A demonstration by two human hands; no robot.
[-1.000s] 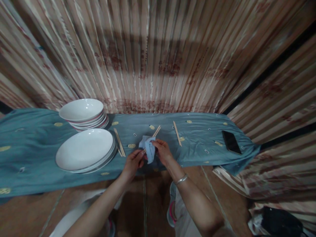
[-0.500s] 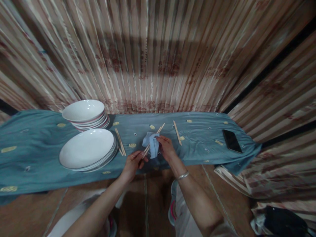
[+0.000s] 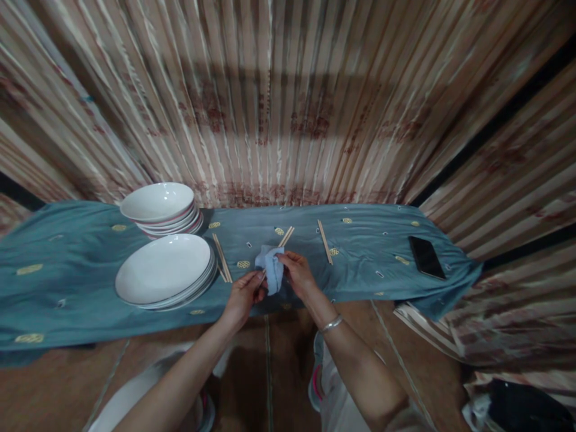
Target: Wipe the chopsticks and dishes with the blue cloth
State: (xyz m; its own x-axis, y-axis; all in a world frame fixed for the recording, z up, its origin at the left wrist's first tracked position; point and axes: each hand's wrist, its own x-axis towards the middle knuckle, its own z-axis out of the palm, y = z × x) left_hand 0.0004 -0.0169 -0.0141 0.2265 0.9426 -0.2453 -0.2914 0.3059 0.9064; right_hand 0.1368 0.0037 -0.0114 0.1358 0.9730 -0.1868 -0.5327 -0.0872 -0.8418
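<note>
From my head camera, over a teal covered table (image 3: 373, 234): my left hand (image 3: 243, 295), fingers curled nearly closed, pinches the near end of some wooden chopsticks (image 3: 287, 236) at the near middle of the table. My right hand (image 3: 296, 273), thumb and fingers drawn together, grips a blue cloth (image 3: 273, 273) folded over the sticks' middle; whether it also presses the wood through the fabric, I cannot tell. The far ends poke out beyond the cloth, slanting away to the right.

The sticks should be light, stiff and thin, likely to roll against each other or slide apart if my pinch slackens; the near ends look the surest place to hold, leaving the rest of their length free. The cloth appears soft and limp, apt to bunch or droop, and is best taken where it doubles around the wood.

To the left lie more chopsticks (image 3: 222, 258), just beside a stack of white plates (image 3: 164, 270), with stacked bowls (image 3: 157, 203) on its far side. To the right lies another set of sticks (image 3: 324, 242) and, farther right, a black phone (image 3: 426, 257).
</note>
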